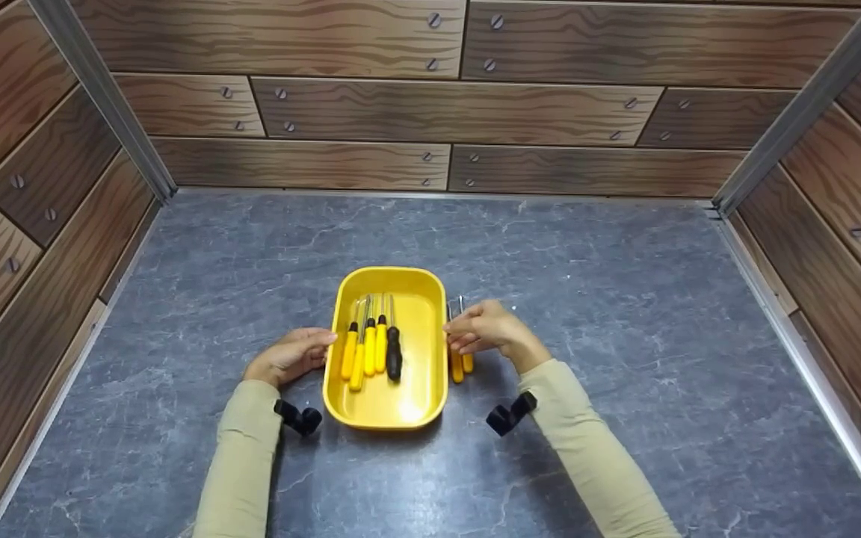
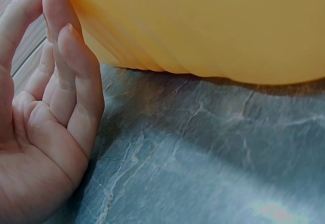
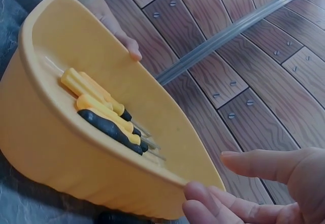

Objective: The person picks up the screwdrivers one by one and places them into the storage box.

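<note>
Sleeves nearest my head camera; yellow tray on surface, slightly toward its left edge, five screwdrivers inside, yellow-handled tools just outside tray's right edge | left wrist: I see left hand pinching rim | right wrist: right hand loose, fingertips touching rim, thumb off it

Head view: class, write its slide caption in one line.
Left hand and right hand flank a yellow tray holding five screwdrivers.

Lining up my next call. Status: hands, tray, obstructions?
Left hand pinches yellow tray at left; right hand at right side, thumb clear. Five screwdrivers inside. Two yellow handles outside, near right hand.
</note>
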`<state>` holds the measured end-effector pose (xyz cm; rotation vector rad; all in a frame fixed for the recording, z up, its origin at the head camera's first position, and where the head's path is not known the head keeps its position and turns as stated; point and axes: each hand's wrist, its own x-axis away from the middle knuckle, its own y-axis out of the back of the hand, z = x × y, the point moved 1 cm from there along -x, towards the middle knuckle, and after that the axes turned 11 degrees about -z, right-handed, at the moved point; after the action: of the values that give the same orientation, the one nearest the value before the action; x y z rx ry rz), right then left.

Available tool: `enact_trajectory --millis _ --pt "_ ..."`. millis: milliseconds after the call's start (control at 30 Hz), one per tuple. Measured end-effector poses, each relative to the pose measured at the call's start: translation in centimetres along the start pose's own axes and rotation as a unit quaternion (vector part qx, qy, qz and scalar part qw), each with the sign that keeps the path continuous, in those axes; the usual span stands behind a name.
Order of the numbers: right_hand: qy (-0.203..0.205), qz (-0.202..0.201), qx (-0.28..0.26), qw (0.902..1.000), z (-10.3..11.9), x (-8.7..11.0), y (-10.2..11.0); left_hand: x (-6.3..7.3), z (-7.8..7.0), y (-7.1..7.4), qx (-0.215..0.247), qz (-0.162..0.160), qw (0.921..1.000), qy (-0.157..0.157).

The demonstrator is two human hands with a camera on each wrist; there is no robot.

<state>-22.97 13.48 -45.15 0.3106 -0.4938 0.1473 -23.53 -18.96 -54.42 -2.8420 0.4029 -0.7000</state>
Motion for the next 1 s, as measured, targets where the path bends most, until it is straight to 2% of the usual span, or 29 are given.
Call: enact_trajectory --millis 733,1000 --pt "-0.02 -0.022 0.0 0.9996 -1.7 -1.0 1.2 0.0 0.0 0.1 0.0 0.007 1.0 0.0" --pt "-0.041 -0.035 -0.013 0.9985 -2.9 -1.8 1.6 0.0 0.0 0.0 -0.004 0.001 1.0 0.001"
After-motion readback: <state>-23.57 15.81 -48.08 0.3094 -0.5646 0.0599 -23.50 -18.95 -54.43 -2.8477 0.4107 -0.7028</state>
